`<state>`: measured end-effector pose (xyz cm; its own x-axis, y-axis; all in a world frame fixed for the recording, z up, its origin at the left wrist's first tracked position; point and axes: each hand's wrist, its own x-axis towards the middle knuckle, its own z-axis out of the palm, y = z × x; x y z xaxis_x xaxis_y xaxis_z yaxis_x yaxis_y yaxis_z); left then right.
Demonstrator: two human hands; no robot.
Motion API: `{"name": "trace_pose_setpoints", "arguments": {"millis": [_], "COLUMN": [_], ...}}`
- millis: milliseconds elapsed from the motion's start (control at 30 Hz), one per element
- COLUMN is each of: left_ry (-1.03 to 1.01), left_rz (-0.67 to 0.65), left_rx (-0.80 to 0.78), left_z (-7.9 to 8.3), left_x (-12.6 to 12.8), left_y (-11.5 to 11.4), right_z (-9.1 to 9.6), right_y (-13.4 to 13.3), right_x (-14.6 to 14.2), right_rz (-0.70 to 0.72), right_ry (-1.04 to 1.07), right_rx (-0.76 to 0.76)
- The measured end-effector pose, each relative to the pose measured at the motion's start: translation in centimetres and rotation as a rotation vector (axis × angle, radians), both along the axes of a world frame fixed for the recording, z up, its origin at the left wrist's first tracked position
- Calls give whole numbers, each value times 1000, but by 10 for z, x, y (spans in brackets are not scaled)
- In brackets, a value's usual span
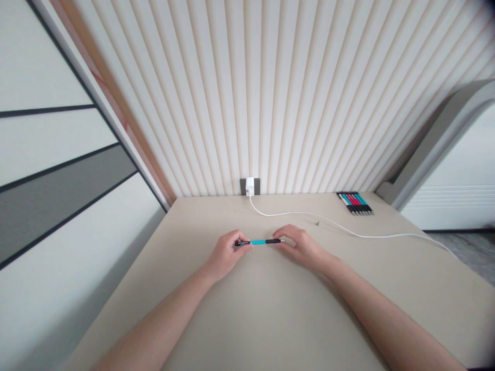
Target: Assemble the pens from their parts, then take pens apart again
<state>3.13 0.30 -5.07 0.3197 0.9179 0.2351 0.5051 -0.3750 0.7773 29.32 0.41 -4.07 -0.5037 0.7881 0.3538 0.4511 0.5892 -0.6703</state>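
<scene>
A pen (pixel 258 242) with a teal barrel and black ends lies level across the space between my hands, its metal tip pointing right. My left hand (pixel 226 253) pinches the black clip end between thumb and fingers. At the other end, the fingertips and thumb of my right hand (pixel 303 246) close around the black grip just behind the tip. Both hands are low over the beige tabletop; whether the pen touches the surface is hard to tell.
Several pens (pixel 355 203) lie side by side in a row at the back right. A white charger (pixel 250 186) is plugged into a dark wall socket, and its white cable (pixel 359 236) runs right across the table. One tiny object (pixel 317 223) lies near the cable.
</scene>
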Motion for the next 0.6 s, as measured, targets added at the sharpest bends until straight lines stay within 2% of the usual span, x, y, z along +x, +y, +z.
{"name": "trace_pose_setpoints", "arguments": {"millis": [267,600], "left_ry": [14,-9], "left_rz": [-24,-34], "left_rx": [42,61], "left_z": [2,2], "left_x": [1,1], "left_y": [-2,-1], "right_z": [2,-1], "right_y": [-4,-3], "right_x": [-3,-3], "right_rz": [73,-67], "right_ry": [-120,-96], "right_rx": [-5,49]}}
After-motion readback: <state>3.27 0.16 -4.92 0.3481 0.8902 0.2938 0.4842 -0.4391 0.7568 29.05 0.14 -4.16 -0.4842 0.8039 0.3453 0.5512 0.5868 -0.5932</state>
